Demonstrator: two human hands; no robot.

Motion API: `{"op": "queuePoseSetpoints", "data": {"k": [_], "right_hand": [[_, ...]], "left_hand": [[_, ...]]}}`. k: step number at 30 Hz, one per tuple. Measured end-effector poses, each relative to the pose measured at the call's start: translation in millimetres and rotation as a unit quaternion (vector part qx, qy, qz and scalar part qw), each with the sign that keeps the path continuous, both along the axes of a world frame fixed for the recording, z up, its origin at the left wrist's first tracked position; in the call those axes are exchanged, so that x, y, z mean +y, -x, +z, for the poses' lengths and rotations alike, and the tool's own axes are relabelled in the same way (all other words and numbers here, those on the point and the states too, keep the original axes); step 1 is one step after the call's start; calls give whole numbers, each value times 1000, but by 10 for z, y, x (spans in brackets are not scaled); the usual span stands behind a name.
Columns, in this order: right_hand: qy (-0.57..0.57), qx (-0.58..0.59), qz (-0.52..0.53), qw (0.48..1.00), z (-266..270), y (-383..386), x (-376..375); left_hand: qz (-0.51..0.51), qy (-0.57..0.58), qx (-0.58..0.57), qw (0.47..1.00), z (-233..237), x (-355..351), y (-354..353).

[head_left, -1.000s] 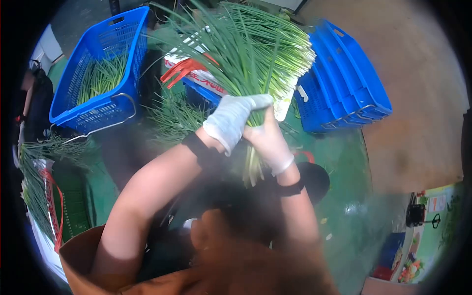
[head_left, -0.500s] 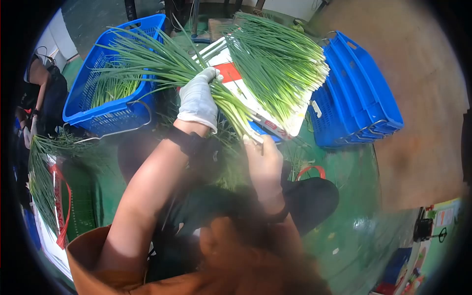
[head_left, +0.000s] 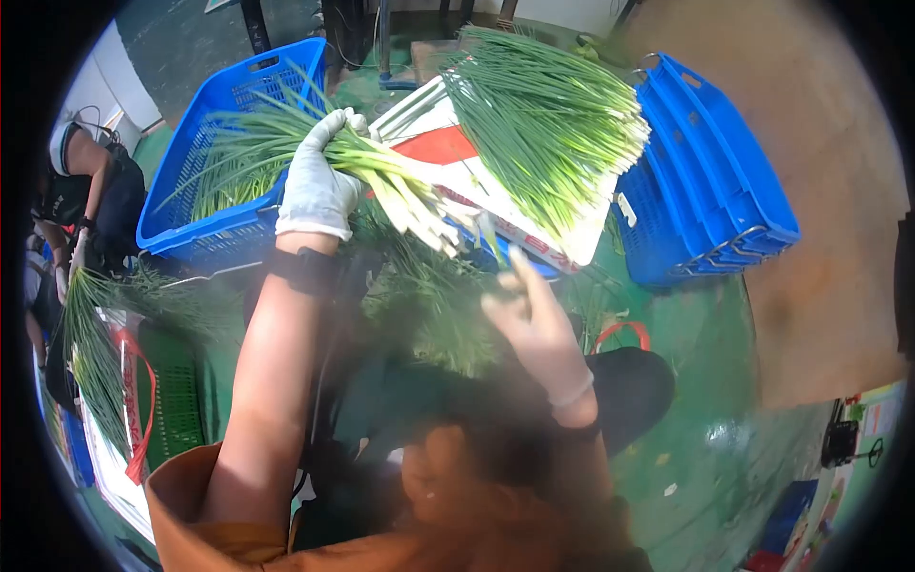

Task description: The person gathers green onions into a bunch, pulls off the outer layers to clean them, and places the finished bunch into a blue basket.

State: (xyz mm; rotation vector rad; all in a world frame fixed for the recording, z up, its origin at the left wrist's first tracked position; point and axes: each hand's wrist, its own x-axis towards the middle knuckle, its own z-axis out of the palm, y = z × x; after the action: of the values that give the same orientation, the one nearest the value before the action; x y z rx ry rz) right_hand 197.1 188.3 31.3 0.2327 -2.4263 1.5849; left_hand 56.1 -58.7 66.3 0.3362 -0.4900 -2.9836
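In my gloved left hand point(head_left: 319, 181) is a bunch of green onions point(head_left: 396, 186), gripped around the middle. Its white root ends point right and down, and its green leaves spread left over a blue basket point(head_left: 205, 234). My right hand point(head_left: 538, 329), also gloved, is apart from the bunch, below and right of the root ends, with fingers partly bent and spread. A thin pale strip of leaf point(head_left: 492, 238) shows close by its fingertips. Beyond the hands, a large pile of green onions point(head_left: 543, 129) lies on a white box with red print point(head_left: 434, 143).
Stacked blue crates point(head_left: 715, 181) stand right of the box. Loose green leaves point(head_left: 438, 315) lie below my hands. At left, more green onions point(head_left: 91, 353) rest beside a green crate point(head_left: 172, 396), with another person point(head_left: 91, 176) behind. A brown sheet point(head_left: 810, 238) covers the far right.
My left hand has moved left and up with the green onions. My right hand has come away from the root ends, down and to the right, its fingers spreading.
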Motion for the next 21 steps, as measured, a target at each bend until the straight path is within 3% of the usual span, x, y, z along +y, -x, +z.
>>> {"op": "queuePoseSetpoints", "data": {"k": [2, 4, 6, 8, 10, 12, 14, 15, 18, 21], "right_hand": [[154, -92, 32, 983, 29, 204, -151], [135, -164, 93, 973, 47, 332, -173], [126, -105, 60, 985, 75, 256, -204], [353, -79, 74, 929, 118, 111, -126], [325, -83, 23, 942, 182, 15, 118], [183, -59, -52, 980, 177, 41, 101], [98, 13, -22, 995, 173, 31, -60], [49, -12, 13, 999, 252, 29, -141], [-135, 196, -14, 971, 151, 123, -402], [-187, 281, 15, 941, -2, 213, -402]], "left_hand": [[-40, -22, 26, 999, 20, 133, -113], [-75, -19, 64, 995, -10, 160, -148], [-83, -15, 111, 990, 57, 180, -244], [-84, -8, 120, 989, 57, 94, -244], [3, 33, 99, 995, 69, -14, -241], [2, 26, 112, 993, 3, -133, -214], [-26, 20, 159, 987, -58, -107, -209], [-40, 25, 164, 985, -80, -53, -227], [-70, 2, 174, 982, -63, 160, -318], [-62, 17, 176, 982, -47, 168, -377]]}}
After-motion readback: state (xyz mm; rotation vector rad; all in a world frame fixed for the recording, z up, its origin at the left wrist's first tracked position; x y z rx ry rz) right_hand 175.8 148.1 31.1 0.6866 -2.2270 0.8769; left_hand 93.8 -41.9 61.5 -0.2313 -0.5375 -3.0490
